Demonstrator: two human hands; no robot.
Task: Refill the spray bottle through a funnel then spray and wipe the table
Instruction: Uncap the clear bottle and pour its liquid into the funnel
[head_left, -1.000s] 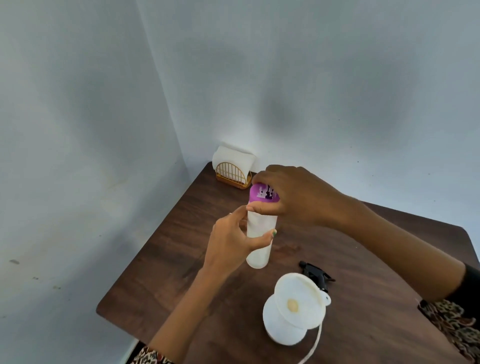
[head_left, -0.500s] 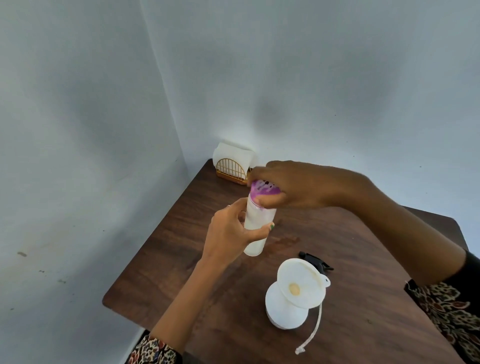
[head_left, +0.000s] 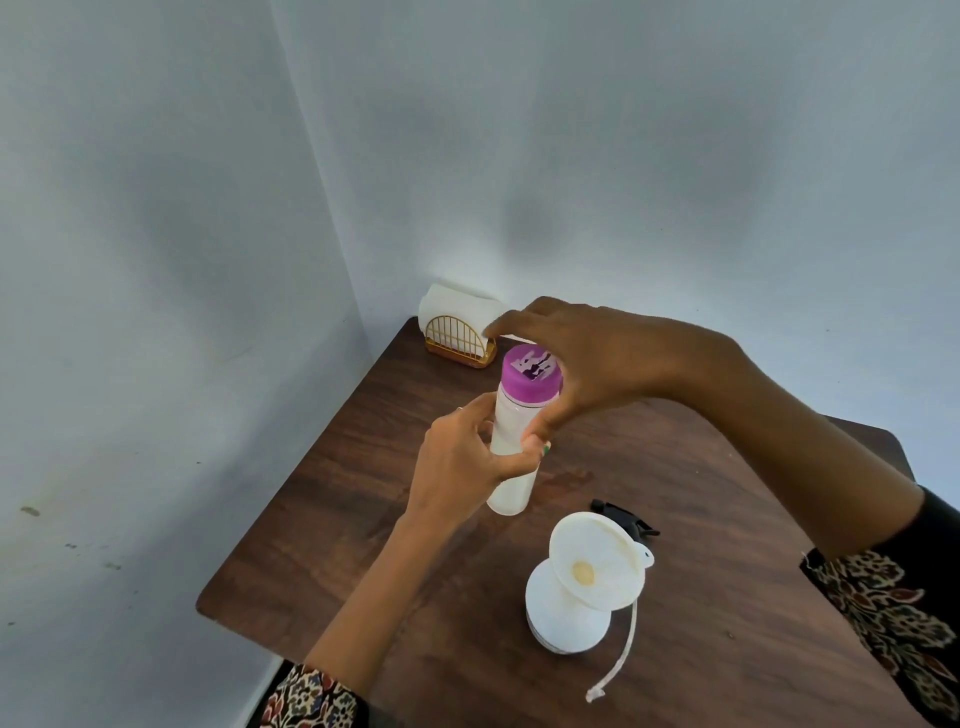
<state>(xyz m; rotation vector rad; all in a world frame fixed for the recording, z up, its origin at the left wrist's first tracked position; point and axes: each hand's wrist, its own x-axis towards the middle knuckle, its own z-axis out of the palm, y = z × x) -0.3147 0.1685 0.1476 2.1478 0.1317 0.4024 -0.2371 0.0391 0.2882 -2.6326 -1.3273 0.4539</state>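
Observation:
My left hand (head_left: 462, 457) grips the body of a white refill bottle (head_left: 511, 431) and holds it upright above the table. Its purple cap (head_left: 530, 376) is on and its top shows. My right hand (head_left: 597, 358) lies against the cap's right side, with the fingers stretched out past it and the thumb touching the bottle just below the cap. Nearer to me on the table stands the white spray bottle (head_left: 563, 618) with a white funnel (head_left: 597, 561) in its neck. The black spray head (head_left: 618, 512) lies behind it, and its white tube (head_left: 621, 660) trails toward me.
The dark wooden table (head_left: 727, 519) stands in a corner between two pale walls. A gold wire holder with white napkins (head_left: 457, 343) stands at the far left corner. The table's left edge drops off near the wall.
My right hand has slid off the top of the purple cap to its right side and its fingers have spread out. The bottle stays in my left hand.

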